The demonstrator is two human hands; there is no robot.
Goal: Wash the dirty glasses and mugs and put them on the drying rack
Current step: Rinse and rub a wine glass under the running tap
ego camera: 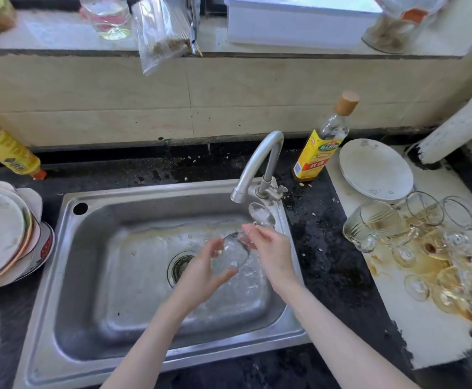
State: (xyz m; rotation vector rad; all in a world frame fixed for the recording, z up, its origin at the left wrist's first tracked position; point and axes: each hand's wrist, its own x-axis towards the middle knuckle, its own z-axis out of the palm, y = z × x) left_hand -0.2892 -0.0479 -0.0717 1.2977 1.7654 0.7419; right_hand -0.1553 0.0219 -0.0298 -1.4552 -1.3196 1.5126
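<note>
Steel sink (69, 276), tap (257, 164) over its right end. Beneath the spout I held a stemmed wine glass (230, 255) tilted over the basin: my left hand (201, 272) cupped the bowl, fingers curled round it, and my right hand (271, 248) pinched the stem, foot towards the tap. The other dirty glasses (425, 248) lay jumbled on the white board (431, 341) to the right. Risk, as I judged it: wet glass slipping from my grip, or the foot knocking the spout. The yellow bottle (317, 153) carried Chinese characters I could not read with confidence.
</note>
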